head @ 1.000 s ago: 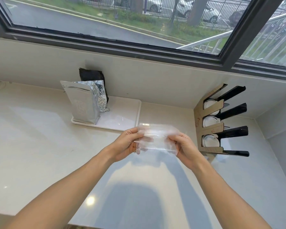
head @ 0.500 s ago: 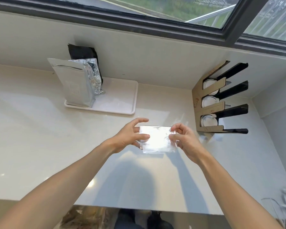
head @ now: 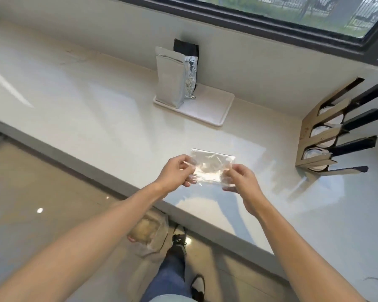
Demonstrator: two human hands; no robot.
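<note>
Holding a small clear plastic bag (head: 211, 168) above the pale surface (head: 109, 118), both hands pinching its sides. Left hand (head: 175, 173) and right hand (head: 241, 179) fingers seem set to pull it open, though glare hides the mouth.

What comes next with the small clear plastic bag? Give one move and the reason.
Probably rub the two layers of the small clear plastic bag apart at its top edge to open its mouth. The left hand and the right hand each pinch one side, and it looks flat between them, held above the pale glossy counter.
</note>
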